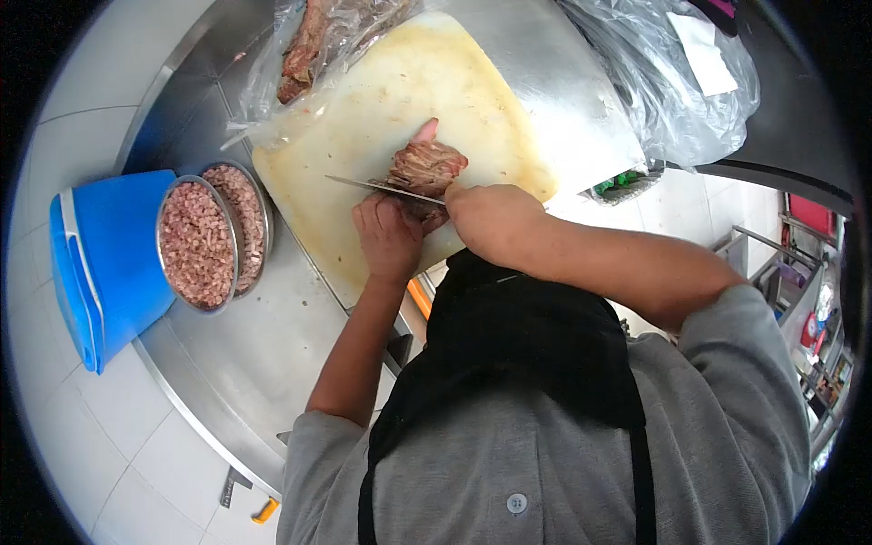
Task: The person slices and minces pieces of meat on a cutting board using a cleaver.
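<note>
A piece of meat (427, 165), partly cut into slices, lies on a pale, stained cutting board (445, 68). My right hand (486, 216) is closed around the handle of a knife (363, 184), whose blade lies across the near part of the meat and points left. On the near side of the blade, my left hand (389, 227) presses its curled fingers on the uncut end of the meat. The knife handle is hidden inside my right hand.
Two metal bowls of diced meat (195, 243) stand at the left beside a blue cooler (118, 254). A clear plastic bag (354, 41) with a long meat piece (304, 54) lies at the board's far left. More clear plastic bags (672, 82) sit at the far right.
</note>
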`<action>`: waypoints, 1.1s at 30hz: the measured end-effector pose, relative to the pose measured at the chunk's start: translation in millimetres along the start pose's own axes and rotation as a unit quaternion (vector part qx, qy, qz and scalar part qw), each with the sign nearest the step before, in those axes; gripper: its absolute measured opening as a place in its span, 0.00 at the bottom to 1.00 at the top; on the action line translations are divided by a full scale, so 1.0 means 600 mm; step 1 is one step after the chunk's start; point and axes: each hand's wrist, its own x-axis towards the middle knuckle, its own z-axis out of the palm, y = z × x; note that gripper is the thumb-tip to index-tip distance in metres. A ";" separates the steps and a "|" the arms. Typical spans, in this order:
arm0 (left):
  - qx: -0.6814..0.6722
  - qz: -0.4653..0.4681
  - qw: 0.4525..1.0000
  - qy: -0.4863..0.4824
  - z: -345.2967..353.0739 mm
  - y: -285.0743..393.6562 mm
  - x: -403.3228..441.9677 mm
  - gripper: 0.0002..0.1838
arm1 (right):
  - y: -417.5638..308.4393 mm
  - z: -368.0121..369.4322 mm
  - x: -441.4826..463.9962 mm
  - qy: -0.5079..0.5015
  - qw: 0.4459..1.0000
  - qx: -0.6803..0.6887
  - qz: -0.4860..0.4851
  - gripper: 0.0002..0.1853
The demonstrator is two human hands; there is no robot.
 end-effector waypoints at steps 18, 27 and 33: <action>-0.084 0.027 0.993 -0.074 -0.089 0.029 0.030 0.15 | -0.012 -0.095 -0.074 0.014 1.000 -0.019 0.017 0.12; -0.142 -0.005 0.988 -0.059 -0.061 0.008 0.000 0.15 | 0.013 -0.081 -0.097 -0.027 0.998 -0.052 0.039 0.12; -0.160 0.002 0.985 -0.061 -0.063 -0.001 0.002 0.15 | -0.017 -0.104 -0.110 -0.010 0.997 -0.049 0.063 0.14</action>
